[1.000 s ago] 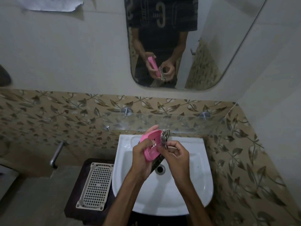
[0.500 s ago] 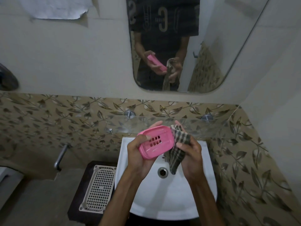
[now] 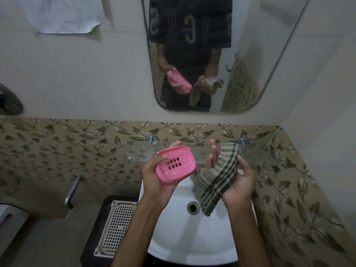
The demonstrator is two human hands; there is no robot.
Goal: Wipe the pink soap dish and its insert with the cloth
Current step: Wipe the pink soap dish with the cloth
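Observation:
My left hand [image 3: 154,182] holds the pink soap dish [image 3: 175,164] over the white sink [image 3: 194,239], tilted so its slotted face points up at me. The slotted part may be the insert; I cannot tell whether it sits inside the dish. To the right, my right hand [image 3: 238,182] grips a beige cloth with dark checks [image 3: 217,180], which drapes over the palm and hangs toward the drain. Cloth and dish are a little apart, not touching.
A glass shelf [image 3: 256,153] runs along the leaf-patterned wall tiles just behind my hands. A white perforated tray [image 3: 117,226] lies on a dark stand left of the sink. The mirror [image 3: 250,54] above reflects the person. A metal tap handle [image 3: 72,189] sticks out at left.
Both hands have risen and drawn apart. The cloth came off the dish and now hangs open from my right hand, while the dish has turned flatter, slotted face up.

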